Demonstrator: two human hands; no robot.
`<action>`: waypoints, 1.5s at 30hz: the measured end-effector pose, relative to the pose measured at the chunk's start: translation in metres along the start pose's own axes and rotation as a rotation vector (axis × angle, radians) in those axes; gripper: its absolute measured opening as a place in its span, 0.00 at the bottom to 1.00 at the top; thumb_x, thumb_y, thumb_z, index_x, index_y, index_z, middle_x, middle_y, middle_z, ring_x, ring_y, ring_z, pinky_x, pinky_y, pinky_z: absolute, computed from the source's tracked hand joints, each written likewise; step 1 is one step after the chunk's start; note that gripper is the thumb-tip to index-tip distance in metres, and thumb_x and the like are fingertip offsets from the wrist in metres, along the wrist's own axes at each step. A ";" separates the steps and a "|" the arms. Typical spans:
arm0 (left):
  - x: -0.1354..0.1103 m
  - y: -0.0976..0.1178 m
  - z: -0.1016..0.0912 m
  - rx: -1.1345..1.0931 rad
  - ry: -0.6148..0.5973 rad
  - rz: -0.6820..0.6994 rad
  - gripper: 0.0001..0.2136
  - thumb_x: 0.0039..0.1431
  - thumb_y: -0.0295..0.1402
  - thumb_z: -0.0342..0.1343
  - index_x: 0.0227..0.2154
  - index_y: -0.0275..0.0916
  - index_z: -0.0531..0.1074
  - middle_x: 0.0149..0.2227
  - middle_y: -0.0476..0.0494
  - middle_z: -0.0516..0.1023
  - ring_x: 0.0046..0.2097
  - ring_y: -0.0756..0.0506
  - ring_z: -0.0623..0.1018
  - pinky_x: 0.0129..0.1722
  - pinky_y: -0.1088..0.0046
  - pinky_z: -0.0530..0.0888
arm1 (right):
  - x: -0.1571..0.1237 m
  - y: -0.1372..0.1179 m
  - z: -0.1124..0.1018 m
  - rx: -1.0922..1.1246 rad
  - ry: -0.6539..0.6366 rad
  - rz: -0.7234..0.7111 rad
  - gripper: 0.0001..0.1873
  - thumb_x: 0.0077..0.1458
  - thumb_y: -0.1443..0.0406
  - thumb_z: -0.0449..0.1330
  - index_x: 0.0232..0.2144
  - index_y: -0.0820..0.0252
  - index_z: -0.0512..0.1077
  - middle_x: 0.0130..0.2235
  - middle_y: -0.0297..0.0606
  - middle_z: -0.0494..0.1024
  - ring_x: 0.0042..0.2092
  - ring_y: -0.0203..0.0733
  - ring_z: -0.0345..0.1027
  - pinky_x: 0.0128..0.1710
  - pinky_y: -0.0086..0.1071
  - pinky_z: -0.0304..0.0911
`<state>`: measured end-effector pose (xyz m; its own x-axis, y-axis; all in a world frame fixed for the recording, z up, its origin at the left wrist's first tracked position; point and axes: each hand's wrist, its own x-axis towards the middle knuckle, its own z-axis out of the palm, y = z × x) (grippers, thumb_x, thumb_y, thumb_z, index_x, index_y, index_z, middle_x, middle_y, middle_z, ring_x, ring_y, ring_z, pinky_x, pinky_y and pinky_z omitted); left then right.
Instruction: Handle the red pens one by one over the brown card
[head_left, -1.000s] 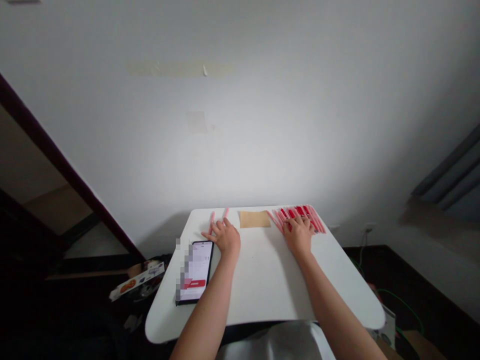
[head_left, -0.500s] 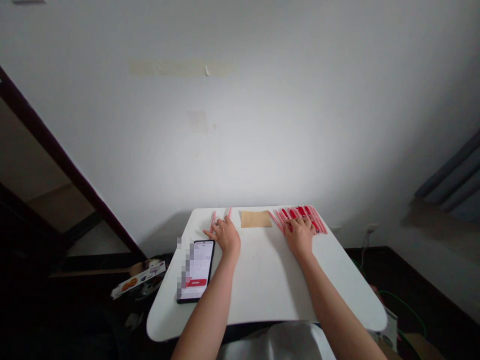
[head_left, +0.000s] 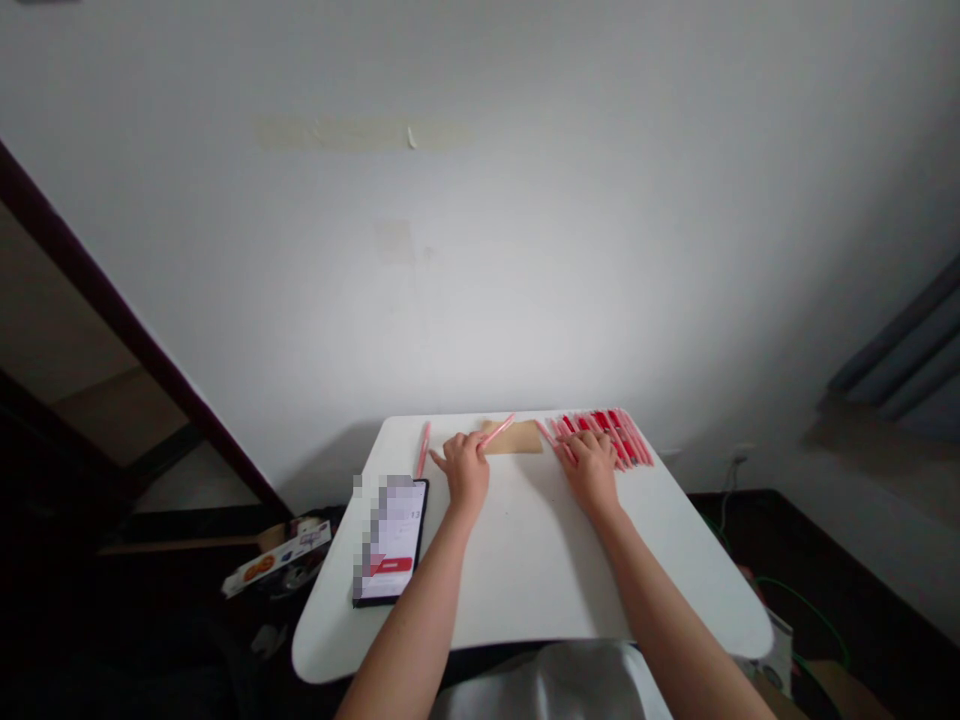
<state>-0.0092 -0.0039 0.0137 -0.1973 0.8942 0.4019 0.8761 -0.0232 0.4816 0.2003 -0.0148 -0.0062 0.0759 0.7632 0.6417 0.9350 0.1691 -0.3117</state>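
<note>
My left hand (head_left: 466,472) is closed around the near end of a pink pen (head_left: 498,431). That pen slants up to the right, over a tan rectangular piece (head_left: 525,440) that looks like paper or card. My right hand (head_left: 592,468) lies at the near ends of a row of pink and red pens (head_left: 621,432) on the right. Its thumb and forefinger close on the lower end of the leftmost slanted pink pen (head_left: 546,433), while the other fingers rest over neighbouring pens. Another pink pen (head_left: 424,445) lies alone to the left of my left hand.
A phone (head_left: 394,560) with a lit screen lies on the left part of the white table (head_left: 540,560). The table's far edge stands against a pale wall (head_left: 495,300). On the floor at left are a white box (head_left: 277,560) and other clutter.
My left hand has moved right, carrying a pink pen from the table's left side to over the tan piece. My right hand has shifted slightly left along the pens.
</note>
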 end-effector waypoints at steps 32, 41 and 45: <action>-0.009 0.005 0.007 -0.116 -0.044 0.171 0.06 0.56 0.36 0.59 0.36 0.49 0.78 0.46 0.46 0.77 0.55 0.40 0.66 0.60 0.39 0.52 | -0.003 0.002 0.006 0.174 -0.059 -0.061 0.13 0.62 0.58 0.54 0.42 0.49 0.77 0.40 0.38 0.78 0.48 0.49 0.58 0.47 0.43 0.50; -0.009 0.001 0.007 -0.060 -0.029 0.244 0.05 0.56 0.38 0.58 0.35 0.50 0.78 0.45 0.47 0.77 0.55 0.39 0.65 0.60 0.36 0.49 | -0.003 0.003 0.007 0.223 -0.051 -0.096 0.13 0.62 0.59 0.54 0.40 0.48 0.79 0.37 0.39 0.78 0.47 0.49 0.58 0.48 0.43 0.50; -0.010 0.002 0.007 -0.015 -0.032 0.280 0.06 0.58 0.35 0.56 0.35 0.51 0.78 0.45 0.47 0.77 0.56 0.38 0.64 0.60 0.33 0.46 | -0.003 0.004 0.010 0.252 -0.034 -0.090 0.11 0.60 0.61 0.56 0.38 0.48 0.80 0.35 0.39 0.77 0.46 0.49 0.58 0.48 0.44 0.50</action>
<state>-0.0029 -0.0097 0.0054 0.0655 0.8658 0.4960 0.8880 -0.2773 0.3668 0.2006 -0.0099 -0.0169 -0.0190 0.7576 0.6524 0.8216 0.3837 -0.4217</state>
